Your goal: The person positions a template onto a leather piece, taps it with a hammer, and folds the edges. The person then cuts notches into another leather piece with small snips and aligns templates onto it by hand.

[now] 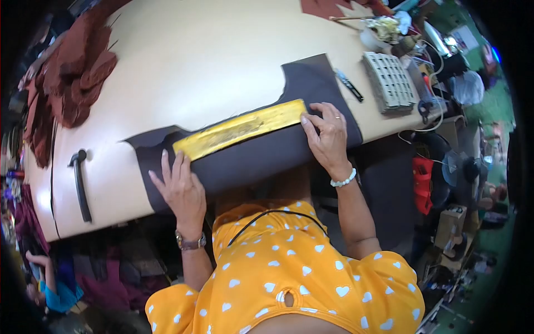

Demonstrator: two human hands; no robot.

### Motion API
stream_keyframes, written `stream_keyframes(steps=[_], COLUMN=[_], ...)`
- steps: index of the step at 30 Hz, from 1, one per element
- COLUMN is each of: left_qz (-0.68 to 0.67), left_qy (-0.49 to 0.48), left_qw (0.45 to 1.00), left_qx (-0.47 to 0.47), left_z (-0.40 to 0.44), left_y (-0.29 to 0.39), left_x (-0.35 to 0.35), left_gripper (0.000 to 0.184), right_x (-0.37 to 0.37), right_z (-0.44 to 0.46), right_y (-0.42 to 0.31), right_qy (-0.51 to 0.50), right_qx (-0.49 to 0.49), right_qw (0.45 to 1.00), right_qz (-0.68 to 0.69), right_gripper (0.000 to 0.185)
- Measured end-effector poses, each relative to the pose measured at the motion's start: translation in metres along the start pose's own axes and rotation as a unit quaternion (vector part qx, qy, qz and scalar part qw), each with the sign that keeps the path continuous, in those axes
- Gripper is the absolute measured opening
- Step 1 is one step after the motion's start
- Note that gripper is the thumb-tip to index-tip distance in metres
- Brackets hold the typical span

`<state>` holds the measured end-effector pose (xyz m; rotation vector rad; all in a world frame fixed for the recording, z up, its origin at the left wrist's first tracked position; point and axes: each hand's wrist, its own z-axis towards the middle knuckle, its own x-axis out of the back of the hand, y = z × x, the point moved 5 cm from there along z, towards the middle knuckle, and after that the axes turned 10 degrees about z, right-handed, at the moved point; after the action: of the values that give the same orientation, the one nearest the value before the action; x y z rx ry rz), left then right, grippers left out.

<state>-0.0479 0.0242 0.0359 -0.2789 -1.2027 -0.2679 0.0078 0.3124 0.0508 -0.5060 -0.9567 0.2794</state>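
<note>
A long yellow strip (242, 129) with dark smudges lies slantwise over dark brown fabric (245, 158). The cloth is cut to a shape and hangs over the table's front edge. At the strip's left end my left hand (182, 189) rests with fingers spread, some fingertips touching the strip and the others on the cloth. My right hand (328, 136) has its thumb and bent fingers at the strip's right end, gripping its corner. The strip's underside is hidden.
A black-handled hammer (80, 183) lies on the table (183, 61) at left, below heaped reddish-brown fabric (75, 72). To the right are a marker pen (349, 86), a grey slotted block (390, 82) and scissors (425, 108). Another person's blue sleeve (58, 289) shows lower left.
</note>
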Motion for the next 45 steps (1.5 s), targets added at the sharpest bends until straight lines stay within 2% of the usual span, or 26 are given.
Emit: stream_keyframes(steps=[1, 3, 4, 6, 11, 12, 15, 27, 30, 33, 36, 39, 42, 45], left_qz=[-0.012, -0.024, -0.030, -0.043, -0.050, -0.050, -0.053, -0.048, -0.056, -0.073, -0.087, -0.099, -0.164, -0.269], left_qy=[-0.022, -0.024, -0.022, -0.022, -0.015, -0.010, -0.005, 0.011, 0.013, 0.023, 0.031, 0.054, 0.041, 0.021], left_qw=[1.000, 0.999, 0.999, 0.999, 0.999, 0.999, 0.999, 0.999, 0.998, 0.997, 0.996, 0.992, 0.984, 0.961], left_qx=[0.002, -0.003, -0.002, -0.002, 0.002, 0.004, 0.005, 0.002, 0.001, 0.007, -0.019, -0.050, -0.064, -0.069], left_z=[0.000, 0.002, 0.003, 0.004, 0.006, 0.006, 0.005, 0.003, 0.006, 0.009, 0.017, 0.023, 0.029, 0.033], left_y=[0.000, -0.001, -0.002, -0.002, -0.001, 0.000, -0.001, -0.002, -0.001, -0.002, -0.001, -0.005, -0.011, -0.014], left_x=[0.001, 0.003, 0.002, -0.002, 0.001, 0.002, 0.001, -0.002, -0.001, 0.005, 0.013, 0.013, 0.012, 0.005], left_gripper=[0.033, 0.031, 0.030, 0.029, 0.025, 0.025, 0.026, 0.024, 0.023, 0.020, 0.017, 0.012, 0.010, 0.012], right_x=[0.004, 0.032, 0.053, 0.092, 0.129, 0.130, 0.128, 0.137, 0.142, 0.148, 0.128, 0.085, 0.030, -0.012], right_z=[0.006, 0.017, 0.022, 0.030, 0.024, 0.022, 0.021, 0.017, 0.021, 0.028, 0.032, 0.022, 0.001, -0.018], right_y=[0.007, 0.034, 0.045, 0.073, 0.135, 0.140, 0.149, 0.162, 0.150, 0.103, 0.057, 0.013, -0.001, -0.010], right_qy=[-0.008, 0.086, 0.165, 0.199, 0.174, 0.161, 0.135, 0.133, 0.149, 0.237, 0.197, 0.066, -0.049, -0.097], right_qx=[-0.021, -0.011, -0.014, -0.044, -0.194, -0.217, -0.241, -0.240, -0.236, -0.118, -0.064, -0.139, -0.219, -0.290], right_qw=[0.998, 0.994, 0.986, 0.975, 0.920, 0.920, 0.929, 0.956, 0.949, 0.950, 0.970, 0.916, 0.854, 0.809], right_qz=[0.063, 0.072, 0.029, -0.090, -0.292, -0.285, -0.245, -0.106, -0.146, -0.164, 0.128, 0.372, 0.469, 0.502], right_gripper=[0.016, 0.016, 0.015, 0.017, 0.032, 0.043, 0.045, 0.036, 0.030, 0.023, 0.022, 0.024, 0.035, 0.038])
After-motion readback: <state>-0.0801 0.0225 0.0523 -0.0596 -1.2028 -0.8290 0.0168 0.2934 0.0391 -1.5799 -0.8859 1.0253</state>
